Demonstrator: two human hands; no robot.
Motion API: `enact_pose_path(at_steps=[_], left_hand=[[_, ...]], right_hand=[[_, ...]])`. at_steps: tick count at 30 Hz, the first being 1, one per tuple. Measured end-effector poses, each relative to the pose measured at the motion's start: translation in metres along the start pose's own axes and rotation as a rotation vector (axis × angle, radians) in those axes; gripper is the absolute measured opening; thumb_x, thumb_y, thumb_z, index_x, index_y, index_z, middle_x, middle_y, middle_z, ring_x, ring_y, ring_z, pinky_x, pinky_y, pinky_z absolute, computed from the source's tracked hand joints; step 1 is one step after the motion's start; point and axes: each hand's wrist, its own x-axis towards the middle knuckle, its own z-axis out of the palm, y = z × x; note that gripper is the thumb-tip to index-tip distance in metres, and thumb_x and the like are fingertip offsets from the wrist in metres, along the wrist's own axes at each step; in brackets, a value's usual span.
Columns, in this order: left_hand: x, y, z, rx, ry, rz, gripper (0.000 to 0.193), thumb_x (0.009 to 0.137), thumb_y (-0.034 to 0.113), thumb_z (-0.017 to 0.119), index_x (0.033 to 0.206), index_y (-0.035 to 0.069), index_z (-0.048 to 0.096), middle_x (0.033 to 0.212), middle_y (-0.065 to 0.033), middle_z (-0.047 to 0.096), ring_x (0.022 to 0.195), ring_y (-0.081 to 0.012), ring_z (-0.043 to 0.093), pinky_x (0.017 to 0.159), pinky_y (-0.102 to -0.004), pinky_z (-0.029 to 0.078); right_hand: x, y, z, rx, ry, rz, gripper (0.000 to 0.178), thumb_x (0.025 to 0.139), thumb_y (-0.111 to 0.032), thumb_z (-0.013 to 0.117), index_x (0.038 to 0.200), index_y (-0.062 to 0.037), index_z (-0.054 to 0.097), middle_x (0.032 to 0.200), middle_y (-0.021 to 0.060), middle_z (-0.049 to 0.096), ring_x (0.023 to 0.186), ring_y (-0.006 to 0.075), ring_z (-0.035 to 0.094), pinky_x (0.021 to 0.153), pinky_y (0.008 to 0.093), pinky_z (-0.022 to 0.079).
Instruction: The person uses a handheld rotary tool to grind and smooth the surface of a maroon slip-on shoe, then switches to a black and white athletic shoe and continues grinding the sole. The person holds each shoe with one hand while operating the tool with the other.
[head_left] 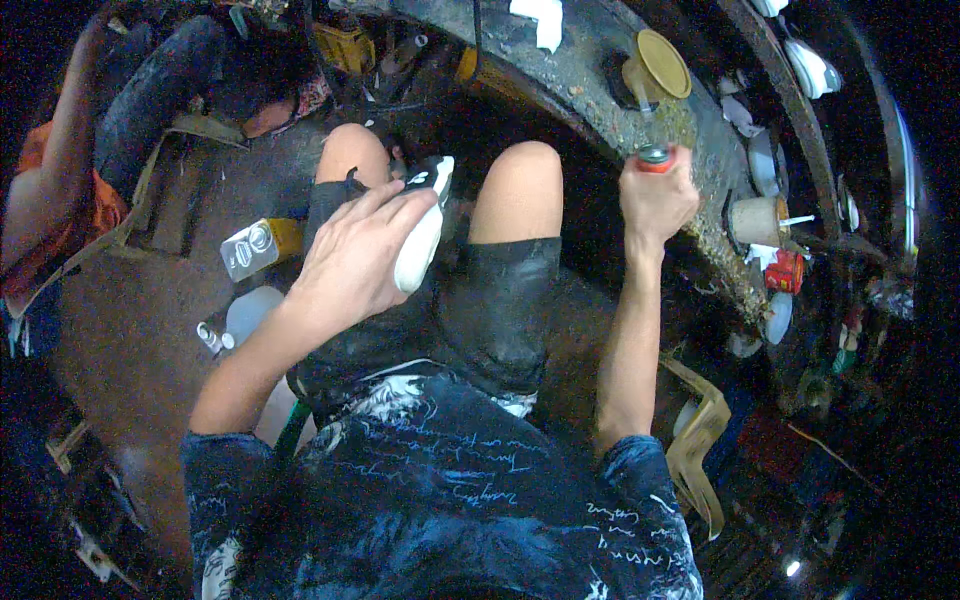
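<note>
My left hand (pixel 365 240) is wrapped round a black shoe with a white sole (pixel 420 250), held above my lap between my knees. The sole faces to the right, and my palm and fingers cover much of the upper. Out to the right, by the workbench edge (pixel 690 245), my right hand (pixel 660 200) is closed in a fist. From its top sticks a red thing with a round dark top (pixel 655 158); the rest of it is inside the fist, so its kind does not show. Nearest to it on the bench is an open tub with a yellowish rim (pixel 662 65).
On the bench stand a whitish pot with a stick in it (pixel 755 220) and a red can (pixel 787 270). White shoes (pixel 812 70) sit on a rack at the far right. Left of my legs is a yellow-and-silver tin (pixel 262 245). Another person (pixel 80 190) sits at the upper left.
</note>
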Motion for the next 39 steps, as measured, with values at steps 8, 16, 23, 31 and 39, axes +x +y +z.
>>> enact_pose_path(at_steps=[8,16,23,31,39], left_hand=[[-0.004,-0.012,0.003,0.0,0.097,0.082,0.103,0.064,0.023,0.099,0.157,0.015,0.055,0.154,-0.0154,0.065,0.144,-0.0396,0.06,0.119,-0.0562,0.049],[0.002,-0.025,-0.001,-0.029,0.107,0.164,0.095,0.067,0.028,0.097,0.153,0.01,0.06,0.154,-0.0159,0.064,0.147,-0.0413,0.058,0.123,-0.0539,0.049],[0.005,-0.02,0.01,-0.025,0.075,0.167,0.09,0.066,0.019,0.094,0.149,0.007,0.062,0.148,-0.0165,0.069,0.142,-0.0412,0.063,0.118,-0.0503,0.055],[0.004,-0.018,0.014,-0.013,0.115,0.185,0.079,0.067,0.011,0.091,0.142,0.003,0.066,0.142,-0.0168,0.072,0.134,-0.0401,0.068,0.108,-0.0486,0.061],[0.002,-0.016,0.017,-0.026,0.152,0.149,0.088,0.06,0.01,0.094,0.143,0.005,0.067,0.141,-0.0158,0.074,0.133,-0.0397,0.07,0.116,-0.0466,0.057]], right_hand=[[0.001,0.01,-0.024,0.047,-0.3,-0.178,0.041,0.079,-0.023,0.088,0.112,-0.0095,0.068,0.092,0.0234,0.079,0.088,0.0473,0.078,0.079,0.0541,0.062],[-0.029,-0.012,-0.067,0.345,-0.244,0.122,0.047,0.081,-0.036,0.101,0.102,-0.0055,0.071,0.084,0.0125,0.079,0.074,0.0246,0.076,0.075,0.0405,0.061],[-0.09,-0.063,-0.092,0.429,-0.958,-0.212,0.065,0.083,-0.069,0.09,0.087,-0.0069,0.07,0.066,0.0145,0.068,0.063,0.0355,0.074,0.059,0.0451,0.056],[-0.094,-0.077,-0.083,0.363,-0.918,-0.217,0.066,0.084,-0.07,0.087,0.086,-0.0069,0.07,0.065,0.0175,0.071,0.063,0.0425,0.075,0.058,0.0511,0.059],[-0.089,-0.082,-0.079,0.287,-0.964,-0.271,0.069,0.085,-0.074,0.084,0.083,-0.0064,0.07,0.065,0.0186,0.071,0.065,0.0437,0.075,0.058,0.0519,0.059]])
